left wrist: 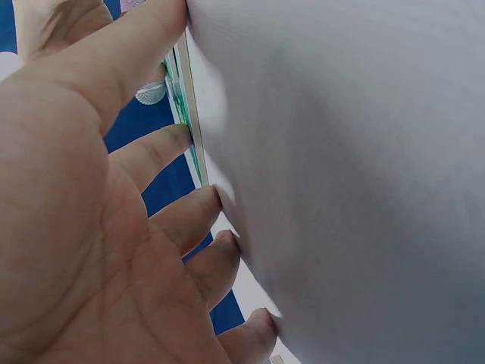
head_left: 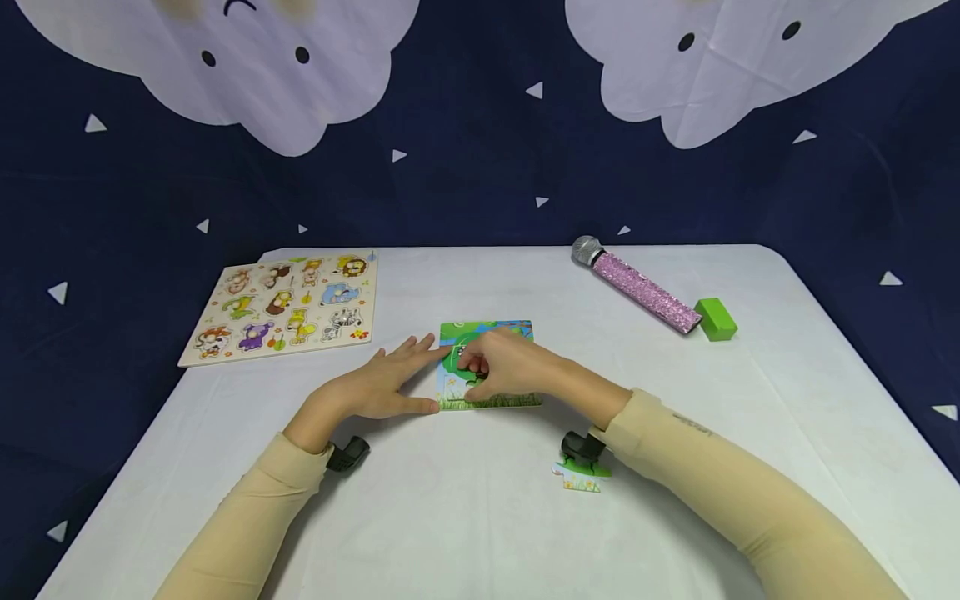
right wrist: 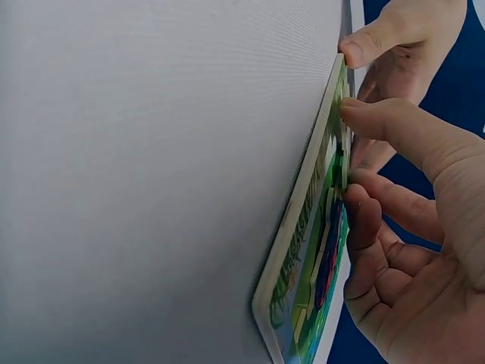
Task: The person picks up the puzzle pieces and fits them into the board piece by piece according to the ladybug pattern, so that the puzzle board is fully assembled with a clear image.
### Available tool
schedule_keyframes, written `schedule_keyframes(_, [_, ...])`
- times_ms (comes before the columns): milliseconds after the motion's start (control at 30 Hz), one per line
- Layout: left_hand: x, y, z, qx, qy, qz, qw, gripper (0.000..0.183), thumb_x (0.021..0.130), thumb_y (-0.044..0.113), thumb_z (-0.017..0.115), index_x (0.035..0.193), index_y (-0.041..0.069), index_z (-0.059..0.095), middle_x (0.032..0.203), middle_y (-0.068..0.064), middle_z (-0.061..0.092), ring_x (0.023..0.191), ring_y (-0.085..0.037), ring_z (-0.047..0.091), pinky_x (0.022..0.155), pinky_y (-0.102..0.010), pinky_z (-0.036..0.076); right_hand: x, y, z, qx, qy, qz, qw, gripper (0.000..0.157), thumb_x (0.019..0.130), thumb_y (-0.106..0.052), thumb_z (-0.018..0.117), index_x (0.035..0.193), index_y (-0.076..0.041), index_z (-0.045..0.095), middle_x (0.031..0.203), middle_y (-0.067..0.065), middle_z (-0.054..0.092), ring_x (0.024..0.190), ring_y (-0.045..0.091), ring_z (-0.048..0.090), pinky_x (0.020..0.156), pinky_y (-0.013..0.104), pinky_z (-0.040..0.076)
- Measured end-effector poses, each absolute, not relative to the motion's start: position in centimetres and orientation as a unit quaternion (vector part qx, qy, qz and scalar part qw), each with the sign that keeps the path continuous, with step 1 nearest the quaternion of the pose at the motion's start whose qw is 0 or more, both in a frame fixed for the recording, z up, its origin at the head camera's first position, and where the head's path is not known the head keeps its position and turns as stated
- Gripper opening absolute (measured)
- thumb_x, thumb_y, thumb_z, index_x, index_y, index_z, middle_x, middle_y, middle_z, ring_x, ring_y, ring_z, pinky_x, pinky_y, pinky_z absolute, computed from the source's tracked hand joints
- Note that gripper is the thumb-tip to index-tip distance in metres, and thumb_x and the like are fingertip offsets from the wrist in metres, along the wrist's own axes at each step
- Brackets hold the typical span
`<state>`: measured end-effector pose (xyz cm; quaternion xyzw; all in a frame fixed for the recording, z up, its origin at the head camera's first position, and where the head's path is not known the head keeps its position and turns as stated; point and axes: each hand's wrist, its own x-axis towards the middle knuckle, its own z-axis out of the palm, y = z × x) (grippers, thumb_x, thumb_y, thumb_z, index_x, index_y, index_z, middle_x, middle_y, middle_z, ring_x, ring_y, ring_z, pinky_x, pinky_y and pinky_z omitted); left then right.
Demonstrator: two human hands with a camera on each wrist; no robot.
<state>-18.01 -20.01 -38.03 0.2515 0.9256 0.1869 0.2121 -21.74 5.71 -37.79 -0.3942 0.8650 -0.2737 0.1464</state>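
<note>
A small puzzle board (head_left: pixel 517 402) with a green, blue and grassy picture lies flat on the white table. My left hand (head_left: pixel 382 383) has its fingers spread and straight, with the thumb and forefinger touching the board's left edge. Over the board, my right hand (head_left: pixel 513 367) pinches a puzzle piece (right wrist: pixel 343 171) between thumb and curled fingers, at the board's left part. The hand hides much of the picture. Another puzzle piece (head_left: pixel 581 482), green with pale flowers, lies on the table below the right wrist, partly covered by the black wrist camera.
A wooden animal puzzle (head_left: pixel 307 302) lies at the back left. At the back right, a pink glittery microphone (head_left: pixel 645 292) rests with its end by a green block (head_left: pixel 716 319). A dark blue cloth (head_left: pixel 480 167) with clouds hangs behind the table.
</note>
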Motion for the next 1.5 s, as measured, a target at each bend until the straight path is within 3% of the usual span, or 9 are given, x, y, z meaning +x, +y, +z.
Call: schedule_keyframes(1500, [-17.92,-20.11,-37.87,0.251,0.924,0.192,0.215,0.089,0.103,0.05,0.07,0.173,0.024,0.023,0.182,-0.014,0.005,0.169,-0.044,0.002,0.126,-0.082,0.003,-21.32,5.26,-37.4,-0.397,0.864,-0.262,0.164,0.038,0.089,-0.022,0.091,0.119,-0.003,0.079,0.098,0.003,0.075,0.084,0.008,0.064,0.079,0.019,0.057])
